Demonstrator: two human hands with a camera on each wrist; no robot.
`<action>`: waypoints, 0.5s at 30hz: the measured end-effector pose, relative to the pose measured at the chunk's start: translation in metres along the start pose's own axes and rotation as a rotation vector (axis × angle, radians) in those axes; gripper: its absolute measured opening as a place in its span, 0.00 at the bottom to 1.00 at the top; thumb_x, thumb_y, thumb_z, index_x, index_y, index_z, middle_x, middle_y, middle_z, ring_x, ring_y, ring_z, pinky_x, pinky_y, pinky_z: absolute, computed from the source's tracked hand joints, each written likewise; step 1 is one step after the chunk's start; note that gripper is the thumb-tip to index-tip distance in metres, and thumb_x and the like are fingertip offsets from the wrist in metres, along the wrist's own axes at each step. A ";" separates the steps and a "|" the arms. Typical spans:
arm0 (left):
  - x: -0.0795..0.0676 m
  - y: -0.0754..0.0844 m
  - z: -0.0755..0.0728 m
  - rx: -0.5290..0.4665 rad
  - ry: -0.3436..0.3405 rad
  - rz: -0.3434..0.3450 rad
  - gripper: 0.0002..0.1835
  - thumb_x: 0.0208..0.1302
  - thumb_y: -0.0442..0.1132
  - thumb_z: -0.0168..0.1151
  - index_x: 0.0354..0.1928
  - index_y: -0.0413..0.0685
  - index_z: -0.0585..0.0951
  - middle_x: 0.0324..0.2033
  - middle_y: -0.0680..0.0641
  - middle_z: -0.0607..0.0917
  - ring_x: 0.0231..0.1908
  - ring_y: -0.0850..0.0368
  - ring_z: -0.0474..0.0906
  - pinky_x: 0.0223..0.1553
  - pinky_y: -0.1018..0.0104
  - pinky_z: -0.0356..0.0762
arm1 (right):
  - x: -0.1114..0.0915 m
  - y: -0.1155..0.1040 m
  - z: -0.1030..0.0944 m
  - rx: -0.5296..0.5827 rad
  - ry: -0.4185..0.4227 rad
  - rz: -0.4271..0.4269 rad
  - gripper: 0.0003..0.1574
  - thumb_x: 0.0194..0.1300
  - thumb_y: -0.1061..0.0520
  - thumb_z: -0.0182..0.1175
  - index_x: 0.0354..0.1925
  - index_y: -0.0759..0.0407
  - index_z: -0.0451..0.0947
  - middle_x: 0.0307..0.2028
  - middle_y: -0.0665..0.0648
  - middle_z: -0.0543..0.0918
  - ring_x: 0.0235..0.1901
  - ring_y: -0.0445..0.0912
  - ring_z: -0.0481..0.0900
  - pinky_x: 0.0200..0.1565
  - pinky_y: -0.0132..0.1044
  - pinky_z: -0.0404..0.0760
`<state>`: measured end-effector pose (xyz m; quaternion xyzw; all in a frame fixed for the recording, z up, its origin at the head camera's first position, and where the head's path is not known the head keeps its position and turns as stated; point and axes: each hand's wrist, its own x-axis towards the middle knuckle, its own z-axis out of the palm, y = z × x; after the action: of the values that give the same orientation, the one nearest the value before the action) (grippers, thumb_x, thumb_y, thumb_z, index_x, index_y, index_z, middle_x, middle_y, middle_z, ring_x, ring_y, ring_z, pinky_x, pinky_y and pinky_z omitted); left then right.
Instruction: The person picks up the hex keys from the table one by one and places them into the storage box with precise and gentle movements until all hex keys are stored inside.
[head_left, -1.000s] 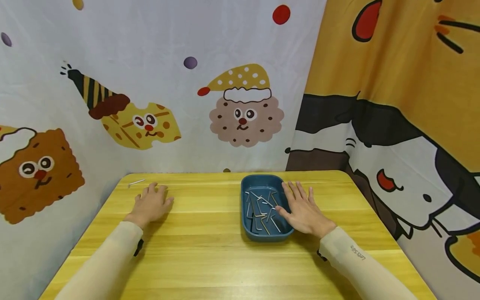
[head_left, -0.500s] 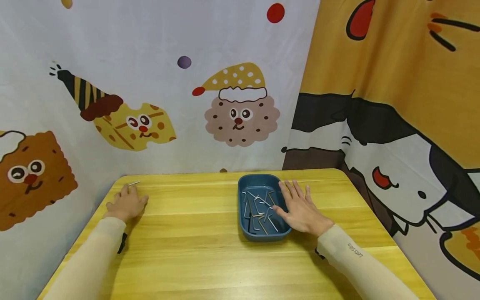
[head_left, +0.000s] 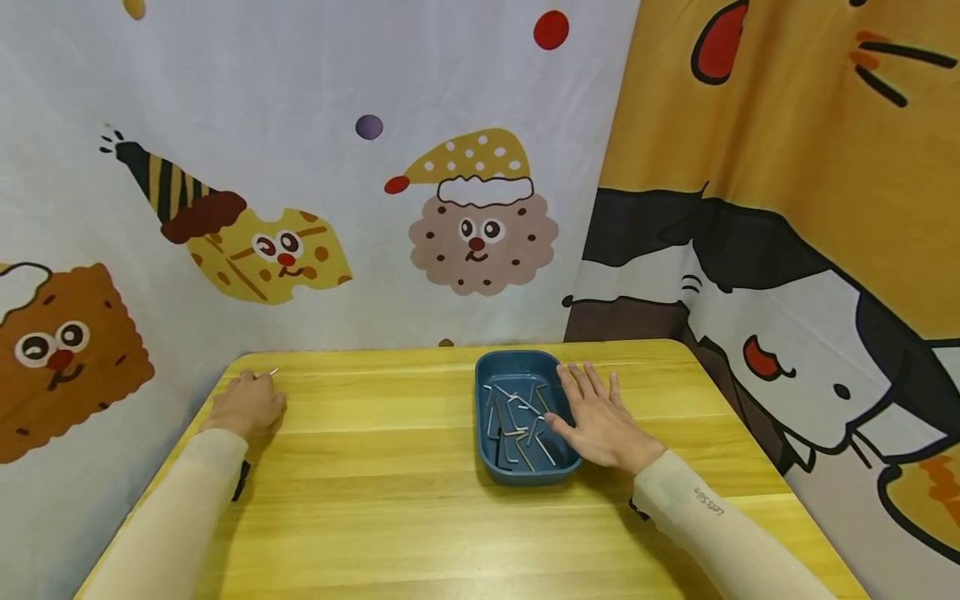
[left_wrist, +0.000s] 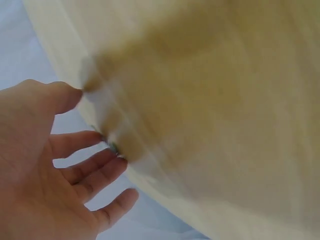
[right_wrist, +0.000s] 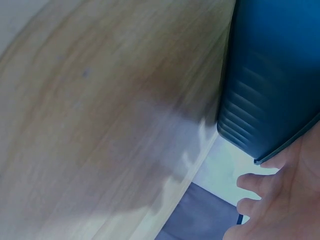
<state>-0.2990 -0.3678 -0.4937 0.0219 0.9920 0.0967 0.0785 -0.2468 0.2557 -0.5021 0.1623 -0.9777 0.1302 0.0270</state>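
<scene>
At the table's far left corner my left hand (head_left: 243, 404) reaches down over a lone hex key (head_left: 274, 372). In the left wrist view its fingertips (left_wrist: 120, 161) touch the key at the table, and the thumb stands apart from it. Most of the key is hidden by the hand in the head view. My right hand (head_left: 607, 427) lies at the right side of a blue plastic bin (head_left: 528, 478), fingers straight along its outside and thumb over the rim. Inside the bin lie several L-shaped hex keys (head_left: 517, 432), mostly silver.
The wooden table (head_left: 375, 500) has rounded far corners. A printed cloth (head_left: 315, 100) hangs right behind its far edge, and another yellow and black cloth (head_left: 787, 158) hangs along the right side.
My left hand has moved left and a little forward to the lone hex key, and its fingers have curled down over it. The right hand and the bin stay put.
</scene>
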 end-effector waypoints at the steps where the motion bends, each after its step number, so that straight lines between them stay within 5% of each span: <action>1: 0.000 0.003 -0.001 0.011 0.002 0.017 0.31 0.90 0.43 0.50 0.73 0.15 0.74 0.71 0.08 0.68 0.68 0.07 0.70 0.59 0.13 0.80 | 0.000 0.000 0.000 0.003 0.001 -0.002 0.59 0.89 0.32 0.57 0.96 0.61 0.49 0.94 0.72 0.55 0.94 0.74 0.45 0.87 0.87 0.35; 8: -0.001 0.020 -0.006 0.034 0.039 0.085 0.16 0.86 0.34 0.58 0.45 0.29 0.89 0.50 0.21 0.84 0.46 0.30 0.85 0.41 0.36 0.89 | -0.001 0.000 0.000 0.000 -0.006 -0.001 0.59 0.90 0.31 0.56 0.96 0.61 0.48 0.94 0.71 0.55 0.94 0.75 0.45 0.88 0.86 0.35; 11: -0.002 0.022 -0.008 0.031 0.062 0.093 0.12 0.86 0.35 0.64 0.45 0.30 0.89 0.46 0.27 0.84 0.43 0.34 0.85 0.40 0.39 0.89 | -0.001 0.000 0.000 0.003 -0.005 0.002 0.59 0.90 0.31 0.56 0.96 0.61 0.47 0.94 0.71 0.54 0.95 0.74 0.45 0.88 0.86 0.34; 15: -0.004 0.018 -0.007 0.022 0.061 0.069 0.17 0.86 0.40 0.69 0.57 0.28 0.85 0.58 0.18 0.81 0.53 0.22 0.84 0.46 0.31 0.90 | -0.001 0.000 0.000 0.001 0.002 0.000 0.59 0.90 0.32 0.56 0.96 0.61 0.47 0.94 0.71 0.54 0.95 0.74 0.45 0.88 0.86 0.35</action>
<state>-0.2960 -0.3517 -0.4824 0.0540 0.9935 0.0891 0.0447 -0.2462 0.2561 -0.5020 0.1619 -0.9777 0.1306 0.0278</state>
